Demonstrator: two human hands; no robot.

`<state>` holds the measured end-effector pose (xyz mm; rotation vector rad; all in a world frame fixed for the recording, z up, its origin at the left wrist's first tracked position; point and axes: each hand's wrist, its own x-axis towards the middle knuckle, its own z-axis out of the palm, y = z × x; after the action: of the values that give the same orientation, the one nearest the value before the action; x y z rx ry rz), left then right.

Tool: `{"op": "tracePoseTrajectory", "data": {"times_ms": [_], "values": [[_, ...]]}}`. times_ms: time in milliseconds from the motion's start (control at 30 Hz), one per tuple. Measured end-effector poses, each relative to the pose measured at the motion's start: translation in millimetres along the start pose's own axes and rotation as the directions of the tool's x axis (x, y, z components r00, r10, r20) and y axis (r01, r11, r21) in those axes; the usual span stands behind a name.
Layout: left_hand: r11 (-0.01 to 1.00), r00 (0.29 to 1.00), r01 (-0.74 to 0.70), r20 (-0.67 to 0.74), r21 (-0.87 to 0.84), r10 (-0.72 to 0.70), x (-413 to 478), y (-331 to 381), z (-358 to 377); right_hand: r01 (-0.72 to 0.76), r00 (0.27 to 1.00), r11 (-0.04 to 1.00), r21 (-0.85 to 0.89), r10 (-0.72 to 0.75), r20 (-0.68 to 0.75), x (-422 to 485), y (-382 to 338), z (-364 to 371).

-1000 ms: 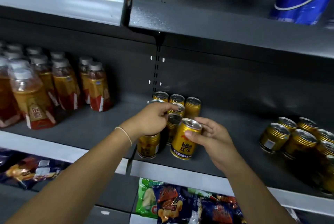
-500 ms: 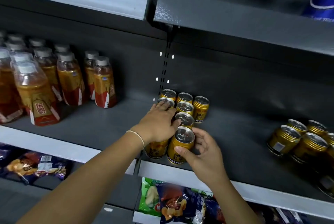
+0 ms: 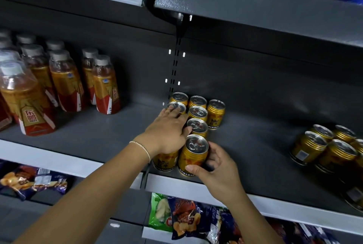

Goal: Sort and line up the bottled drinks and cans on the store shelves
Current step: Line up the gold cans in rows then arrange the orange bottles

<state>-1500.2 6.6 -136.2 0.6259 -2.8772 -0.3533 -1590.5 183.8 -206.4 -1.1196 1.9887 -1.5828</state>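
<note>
Head view, shelf: the grey shelf (image 3: 255, 145) carries it all, and its pale front edge runs just below both hands.
Gold cans: a block of gold cans (image 3: 197, 113) stands near the slotted upright (image 3: 173, 70), in rows running from the back wall toward the front edge. The right-hand row has only one can, at the back.
Right hand: the right hand (image 3: 216, 167) has its fingers and thumb wrapped round the front can (image 3: 194, 153). That can stands upright at the front edge, close behind the next one, and I'd judge it is being seated to finish the middle row.
Left hand: the left hand (image 3: 169, 131) lies flat across the left row with fingers straight, reaching onto a can top and gripping nothing. It is probably steadying that row so nothing tips while its neighbour is nudged in.
Loose cans: the loose cans (image 3: 324, 145) are bunched toward the shelf's right end, well apart from the block. They seem likely to be dealt with next.
Bottles: the amber bottles (image 3: 64, 82) stand at the left end, already in rows.
Lower shelf: snack bags (image 3: 186, 218) lie beneath the hands and play no part in this job.
</note>
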Motion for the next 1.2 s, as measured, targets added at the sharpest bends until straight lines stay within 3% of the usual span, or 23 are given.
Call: {"op": "tracePoseTrajectory", "data": {"times_ms": [467,567,733,800,933,1067,1200], "values": [[0.991,0.996,0.032,0.081,0.129,-0.043,0,15,-16,-0.003,0.998,1.0,0.004,0.002,0.07,-3,-7,-9],[0.992,1.0,-0.015,0.005,0.123,0.015,3,32,-22,0.023,0.999,1.0,-0.021,-0.024,-0.04,0,-17,-32],[0.99,0.987,-0.138,-0.078,0.024,0.14,9,69,-11,-0.02,0.982,0.962,-0.272,-0.032,-0.186,18,-16,-90],[0.985,0.982,-0.171,-0.085,-0.024,0.169,16,92,-1,-0.067,0.962,0.888,-0.456,-0.063,-0.264,26,-11,-125],[0.969,0.972,-0.232,-0.055,-0.09,0.227,33,137,15,-0.173,0.944,0.625,-0.761,-0.115,-0.309,40,-6,-184],[0.967,0.971,-0.237,0.007,-0.096,0.239,47,175,30,-0.296,0.934,0.383,-0.875,-0.074,-0.349,44,0,-230],[0.97,0.972,-0.222,0.06,-0.103,0.228,52,197,42,-0.367,0.925,0.327,-0.871,0.026,-0.38,47,4,-251]]}}
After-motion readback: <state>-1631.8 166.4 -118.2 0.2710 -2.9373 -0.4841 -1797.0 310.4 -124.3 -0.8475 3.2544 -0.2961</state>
